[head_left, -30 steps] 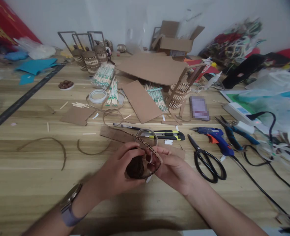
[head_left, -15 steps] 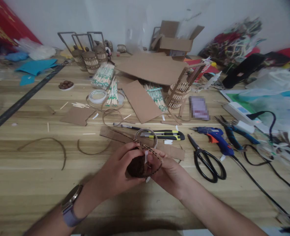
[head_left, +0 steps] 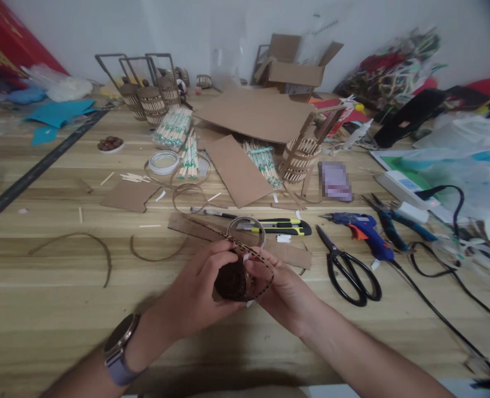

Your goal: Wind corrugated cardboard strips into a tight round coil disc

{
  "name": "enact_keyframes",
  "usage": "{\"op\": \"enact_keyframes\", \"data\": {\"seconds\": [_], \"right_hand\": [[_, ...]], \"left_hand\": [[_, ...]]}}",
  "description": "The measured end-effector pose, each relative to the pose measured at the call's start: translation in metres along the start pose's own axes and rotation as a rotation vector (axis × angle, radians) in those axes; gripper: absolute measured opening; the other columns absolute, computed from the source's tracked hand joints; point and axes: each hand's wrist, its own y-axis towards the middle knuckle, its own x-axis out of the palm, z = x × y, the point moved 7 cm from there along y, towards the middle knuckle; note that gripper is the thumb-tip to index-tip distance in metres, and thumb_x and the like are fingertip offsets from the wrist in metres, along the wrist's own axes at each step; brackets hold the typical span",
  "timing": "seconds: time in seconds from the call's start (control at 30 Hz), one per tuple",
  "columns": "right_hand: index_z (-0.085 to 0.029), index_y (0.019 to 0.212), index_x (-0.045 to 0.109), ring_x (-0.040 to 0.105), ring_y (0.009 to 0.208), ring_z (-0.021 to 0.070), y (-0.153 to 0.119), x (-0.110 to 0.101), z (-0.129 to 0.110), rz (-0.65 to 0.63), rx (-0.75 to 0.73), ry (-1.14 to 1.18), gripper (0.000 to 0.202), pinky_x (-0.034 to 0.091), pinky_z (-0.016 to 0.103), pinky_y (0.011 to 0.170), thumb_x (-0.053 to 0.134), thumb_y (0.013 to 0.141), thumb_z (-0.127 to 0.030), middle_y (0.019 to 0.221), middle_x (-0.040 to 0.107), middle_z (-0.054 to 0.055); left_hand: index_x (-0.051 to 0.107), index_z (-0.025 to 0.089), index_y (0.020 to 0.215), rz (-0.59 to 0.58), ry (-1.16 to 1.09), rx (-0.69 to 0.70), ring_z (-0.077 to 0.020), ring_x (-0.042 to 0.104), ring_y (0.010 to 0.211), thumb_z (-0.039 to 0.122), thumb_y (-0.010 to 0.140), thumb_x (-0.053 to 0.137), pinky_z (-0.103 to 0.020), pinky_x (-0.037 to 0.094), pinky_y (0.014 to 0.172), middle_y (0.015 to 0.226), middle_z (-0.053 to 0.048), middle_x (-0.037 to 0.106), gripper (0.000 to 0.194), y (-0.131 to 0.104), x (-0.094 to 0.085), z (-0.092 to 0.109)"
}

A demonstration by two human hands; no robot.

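Note:
A dark brown coiled roll (head_left: 230, 281) sits in my left hand (head_left: 199, 287), whose fingers wrap around it. A corrugated cardboard strip (head_left: 265, 258) curves off to the right of the roll and loops back beneath it. My right hand (head_left: 280, 290) pinches this strip, thumb inside the loop. A small white piece (head_left: 245, 257) shows by the right thumb. Just beyond the hands lie a ring of tape (head_left: 264, 232), a yellow-black cutter (head_left: 286, 225) and a flat cardboard strip (head_left: 295, 256).
Black scissors (head_left: 348, 271), a blue glue gun (head_left: 365, 229) and pliers (head_left: 398, 224) lie to the right. Cardboard sheets (head_left: 240, 171), stick bundles (head_left: 189, 157) and a small slatted bucket (head_left: 298, 160) stand or lie farther back. A cable runs down the right side.
My right thumb has shifted slightly over the white piece, which now shows less. The roll and strip stay almost in the same place.

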Motion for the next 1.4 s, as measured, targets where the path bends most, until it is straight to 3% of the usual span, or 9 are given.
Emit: {"op": "enact_keyframes", "data": {"seconds": [0.17,0.4,0.73,0.9,1.27,1.4], "right_hand": [[-0.022,0.080,0.072,0.059,0.065,0.0099,-0.002,0.003,-0.001,-0.012,-0.072,-0.026,0.030,0.045,0.023,0.064,0.094,0.061,-0.027,0.077,0.069,-0.005],[-0.025,0.087,0.071,0.059,0.082,0.0140,-0.002,0.001,-0.011,-0.003,-0.254,-0.214,0.031,0.045,0.026,0.076,0.091,0.064,-0.034,0.091,0.068,-0.003],[-0.029,0.094,0.069,0.058,0.086,0.0158,-0.001,0.001,-0.012,-0.038,-0.309,-0.346,0.029,0.047,0.028,0.078,0.085,0.072,-0.041,0.096,0.066,-0.002],[-0.036,0.125,0.062,0.059,0.095,0.0172,-0.001,0.002,-0.018,-0.058,-0.291,-0.407,0.063,0.050,0.029,0.080,0.088,0.068,-0.032,0.116,0.061,0.001],[-0.029,0.102,0.070,0.057,0.071,0.0093,-0.001,0.006,0.000,-0.065,-0.086,-0.110,0.041,0.045,0.019,0.064,0.090,0.066,-0.032,0.091,0.063,-0.003],[-0.028,0.107,0.065,0.058,0.080,0.0131,-0.004,0.008,-0.013,-0.066,-0.261,-0.320,0.043,0.048,0.023,0.071,0.085,0.073,-0.046,0.094,0.063,-0.001]], "left_hand": [[0.042,0.027,0.127,0.022,-0.008,0.017,-0.0331,0.060,0.124,0.025,0.078,0.078,-0.051,0.055,0.099,0.132,-0.015,0.057,0.061,-0.001,-0.002,0.001],[0.043,0.028,0.123,0.019,-0.015,0.027,-0.0324,0.060,0.123,0.025,0.077,0.078,-0.050,0.055,0.098,0.132,-0.015,0.058,0.058,-0.002,-0.005,0.000],[0.040,0.027,0.122,-0.001,0.007,0.046,-0.0318,0.059,0.123,0.026,0.083,0.072,-0.053,0.055,0.099,0.130,-0.016,0.056,0.051,0.001,-0.006,0.002],[0.041,0.025,0.123,-0.045,0.012,0.109,-0.0336,0.057,0.127,0.021,0.081,0.072,-0.053,0.052,0.102,0.131,-0.017,0.057,0.053,0.000,-0.004,0.004],[0.047,0.020,0.120,-0.094,0.049,0.244,-0.0311,0.059,0.122,0.023,0.090,0.064,-0.050,0.054,0.101,0.121,-0.015,0.063,0.034,0.002,0.004,0.020],[0.041,0.020,0.129,-0.059,0.019,0.204,-0.0323,0.058,0.125,0.022,0.088,0.066,-0.053,0.053,0.102,0.126,-0.017,0.060,0.048,0.000,0.003,0.015]]}}
